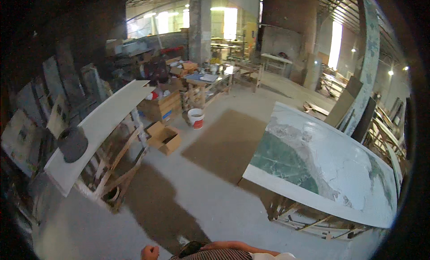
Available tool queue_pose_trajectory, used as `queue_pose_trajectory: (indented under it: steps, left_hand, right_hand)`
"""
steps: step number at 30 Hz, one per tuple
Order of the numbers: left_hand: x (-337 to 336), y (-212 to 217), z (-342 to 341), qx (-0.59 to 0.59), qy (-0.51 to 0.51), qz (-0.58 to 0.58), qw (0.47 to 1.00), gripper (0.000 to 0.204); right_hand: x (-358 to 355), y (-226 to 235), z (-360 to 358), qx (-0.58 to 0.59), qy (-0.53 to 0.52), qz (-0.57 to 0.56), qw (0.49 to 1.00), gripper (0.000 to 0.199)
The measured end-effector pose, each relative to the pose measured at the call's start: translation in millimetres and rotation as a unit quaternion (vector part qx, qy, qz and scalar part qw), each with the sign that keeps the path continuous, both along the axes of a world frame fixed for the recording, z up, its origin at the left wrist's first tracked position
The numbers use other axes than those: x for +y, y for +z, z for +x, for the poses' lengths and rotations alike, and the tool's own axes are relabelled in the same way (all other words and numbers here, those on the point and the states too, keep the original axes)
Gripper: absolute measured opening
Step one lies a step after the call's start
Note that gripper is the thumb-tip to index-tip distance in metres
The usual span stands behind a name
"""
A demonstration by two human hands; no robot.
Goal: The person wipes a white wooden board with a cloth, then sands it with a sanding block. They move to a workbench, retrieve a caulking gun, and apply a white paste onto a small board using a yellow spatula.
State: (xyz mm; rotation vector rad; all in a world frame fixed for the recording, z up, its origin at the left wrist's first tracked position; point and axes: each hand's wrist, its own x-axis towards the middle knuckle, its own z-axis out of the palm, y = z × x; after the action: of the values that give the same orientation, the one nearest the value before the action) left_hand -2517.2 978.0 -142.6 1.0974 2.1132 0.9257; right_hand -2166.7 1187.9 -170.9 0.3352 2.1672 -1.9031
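Observation:
At the lower edge, my left hand (150, 252) is curled closed, with nothing seen sticking out of it. My right forearm (251, 247) lies across the front of a striped shirt, and my right hand (208, 246) is at its left end. Its fingers are too small and hidden to make out. Beside that hand is a dark rounded thing (192, 247); whether the hand grips it I cannot tell. Neither hand touches the large slab (309, 157) to the right, which is white and grey with a dark green patch and rests on a frame.
On the left, a long pale board (107, 110) on wooden trestles carries a dark round object (73, 145). An open cardboard box (164, 138) and a white-and-red bucket (196, 118) stand on the floor. Behind is a cluttered workbench (210, 77). Panels (348, 101) lean at right.

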Motion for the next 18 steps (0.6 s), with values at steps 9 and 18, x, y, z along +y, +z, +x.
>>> queue_pose_trajectory:
  steps: [9, 18]
  left_hand:
    - [292, 60, -76, -0.134, -0.105, 0.04, 0.985, 0.029]
    - [547, 10, -65, -0.093, -0.494, -0.092, 0.86, 0.031]
  right_hand:
    - [94, -17, -99, 0.021, -0.137, -0.009, 0.99, 0.047]
    - [309, -7, -179, 0.059, -0.256, -0.042, 0.964, 0.042]
